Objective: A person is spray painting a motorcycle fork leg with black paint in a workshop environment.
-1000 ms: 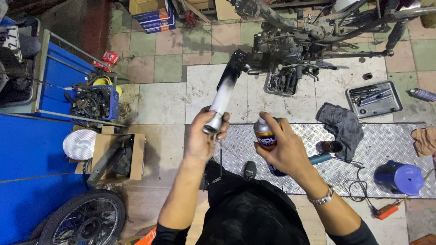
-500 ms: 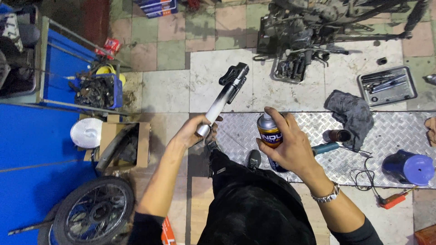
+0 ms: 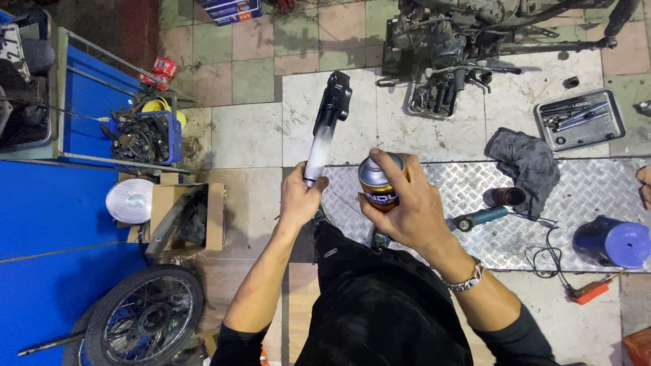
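Left hand [image 3: 298, 198] clenched around the lower end of a motorcycle fork leg [image 3: 324, 131], chrome tube rising away to a black cast end. Right hand [image 3: 405, 203] wrapped around a spray can [image 3: 377, 181], forefinger curled over the top, can held upright just beside the fork tube, not touching it. Both raised above black-trousered knees.

Judged from this: best done with the nozzle turned toward the tube, short bursts, fork rotated in the left grip so every side gets covered, spray aimed away from the face and down over the floor.

Below the hands, a chequer-plate metal sheet [image 3: 583, 183] on the tiled floor, carrying a blue-handled tool [image 3: 479, 218], a dark rag [image 3: 525, 163], a small brown cylinder [image 3: 507, 196] and a blue tub [image 3: 614, 242]. Left of the knees, a spoked wheel [image 3: 146, 315] and a cardboard box [image 3: 180, 215] with a round reflector [image 3: 130, 200] beside it. Farther off, a metal tray of tools [image 3: 580, 118] and a stripped motorcycle frame [image 3: 475, 34].
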